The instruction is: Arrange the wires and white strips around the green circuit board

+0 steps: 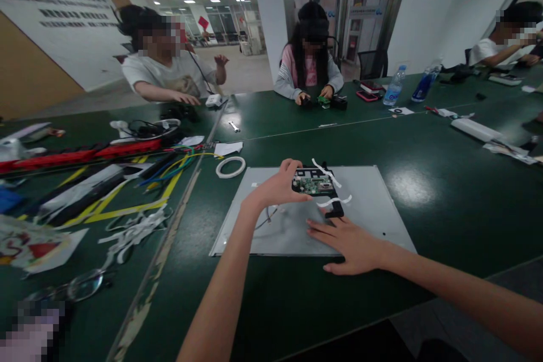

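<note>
A flat grey-white panel lies on the green table in front of me. Above its middle is a green circuit board in a black frame, with white strips sticking out from it. My left hand grips the left side of this frame, thumb toward me and fingers at the far edge. My right hand lies spread over the panel's near edge, its fingertips close to the frame's lower end; whether they touch it I cannot tell. A thin cable shows left of the board.
A white tape roll and a paper piece sit beyond the panel's left corner. Cables, red strips, white straps and glasses crowd the left. Bottles stand far right. Several people sit around the table.
</note>
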Demonstrator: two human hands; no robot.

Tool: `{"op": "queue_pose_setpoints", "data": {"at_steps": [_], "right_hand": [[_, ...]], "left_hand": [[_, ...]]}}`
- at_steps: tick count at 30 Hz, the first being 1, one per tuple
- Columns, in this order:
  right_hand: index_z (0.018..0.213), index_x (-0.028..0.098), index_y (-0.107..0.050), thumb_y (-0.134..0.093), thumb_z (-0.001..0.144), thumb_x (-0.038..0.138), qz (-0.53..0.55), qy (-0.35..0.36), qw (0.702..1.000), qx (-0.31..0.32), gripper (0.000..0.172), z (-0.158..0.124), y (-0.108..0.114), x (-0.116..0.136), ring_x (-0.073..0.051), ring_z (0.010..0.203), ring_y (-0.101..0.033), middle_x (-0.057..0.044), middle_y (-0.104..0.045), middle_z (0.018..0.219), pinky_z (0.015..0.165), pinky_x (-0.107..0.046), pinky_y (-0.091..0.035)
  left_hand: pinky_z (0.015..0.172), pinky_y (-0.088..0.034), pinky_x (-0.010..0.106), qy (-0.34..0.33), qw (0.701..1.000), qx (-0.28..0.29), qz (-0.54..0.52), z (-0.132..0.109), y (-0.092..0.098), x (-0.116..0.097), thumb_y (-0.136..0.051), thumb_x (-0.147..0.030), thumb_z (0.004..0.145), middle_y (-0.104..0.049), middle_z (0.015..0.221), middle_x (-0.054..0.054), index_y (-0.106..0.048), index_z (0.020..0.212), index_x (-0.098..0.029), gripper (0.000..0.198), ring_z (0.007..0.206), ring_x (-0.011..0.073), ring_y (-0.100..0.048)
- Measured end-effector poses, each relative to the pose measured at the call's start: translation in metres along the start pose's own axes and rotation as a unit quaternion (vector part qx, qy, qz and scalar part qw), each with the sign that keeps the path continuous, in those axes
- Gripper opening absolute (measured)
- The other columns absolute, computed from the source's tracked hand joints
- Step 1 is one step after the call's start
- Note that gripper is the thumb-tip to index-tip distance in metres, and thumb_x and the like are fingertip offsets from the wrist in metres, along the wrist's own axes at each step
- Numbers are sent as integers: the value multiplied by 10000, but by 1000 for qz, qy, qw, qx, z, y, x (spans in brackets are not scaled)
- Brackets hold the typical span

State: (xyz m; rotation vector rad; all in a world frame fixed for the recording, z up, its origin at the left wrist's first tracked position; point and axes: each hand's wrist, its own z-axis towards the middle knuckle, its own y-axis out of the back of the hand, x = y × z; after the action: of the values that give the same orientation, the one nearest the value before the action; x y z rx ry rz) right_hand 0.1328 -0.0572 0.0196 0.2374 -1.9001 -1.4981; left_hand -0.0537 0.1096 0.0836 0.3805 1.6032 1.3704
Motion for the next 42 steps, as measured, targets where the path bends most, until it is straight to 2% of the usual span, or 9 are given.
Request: {"op": "queue_pose_setpoints", "data": {"at_steps": [5,12,19,27,33,37,39,42], "right_hand": [[1495,245,-134,-409,823,645,7,13,1000,18,829,1,-2,-6,-302,1333,-279,-16,-60,1549,1083,-443,-227],[1497,238,-113,-444,817,630,-11,35,999,-1,853,2,-2,-9,-299,1399,-101,-20,-104,1541,1134,-482,-54],[1493,229,-153,-450,822,614,-12,43,999,-15,829,3,-1,-8,-299,1394,-130,-36,-140,1534,1128,-494,-107],[1485,207,-198,-457,829,587,-34,50,997,-47,801,2,-8,-9,-309,1383,-172,-59,-155,1530,1115,-493,-192],[1457,213,-282,-434,883,463,-45,41,997,-51,644,1,-9,-6,-276,1346,-287,-59,-264,1500,1097,-477,-259],[1440,235,-324,-446,896,370,-44,14,998,-44,574,-13,-7,2,-266,1321,-338,-43,-293,1490,1074,-461,-321],[1427,246,-350,-440,905,337,-35,-5,998,-44,537,-28,-5,10,-247,1301,-376,-37,-304,1485,1073,-448,-336],[1392,266,-412,-433,918,320,-19,-19,999,-43,477,-55,-1,25,-221,1322,-351,-14,-343,1466,1084,-419,-339]], "left_hand": [[950,-440,406,-1,1000,14,-7,3,-15,3,-661,-578,624,-346,1288,92,-339,1252,-217,793,1092,272,-531],[892,-457,418,15,997,71,6,4,-34,9,-625,-622,631,-341,1338,123,-306,1315,-217,857,1018,290,-576],[974,-398,414,21,994,97,45,3,-42,25,-621,-618,642,-339,1385,148,-224,1409,-218,952,1179,328,-478],[1059,-293,414,74,980,178,45,2,-42,33,-604,-661,632,-20,1547,160,10,1478,-205,1140,1364,363,-243],[1084,-261,394,112,971,209,37,-1,-38,34,-592,-705,602,17,1547,172,62,1475,-161,1218,1378,345,-220],[1103,-226,403,122,965,222,65,-1,-41,28,-557,-748,597,-6,1549,161,-6,1480,-149,1200,1396,343,-157],[1114,-194,425,129,962,225,87,1,-43,25,-543,-759,598,-16,1546,171,-38,1479,-129,1195,1405,352,-97],[1119,-163,456,140,956,233,111,2,-47,21,-549,-747,599,-1,1543,178,-29,1479,-127,1196,1409,357,-36]]}}
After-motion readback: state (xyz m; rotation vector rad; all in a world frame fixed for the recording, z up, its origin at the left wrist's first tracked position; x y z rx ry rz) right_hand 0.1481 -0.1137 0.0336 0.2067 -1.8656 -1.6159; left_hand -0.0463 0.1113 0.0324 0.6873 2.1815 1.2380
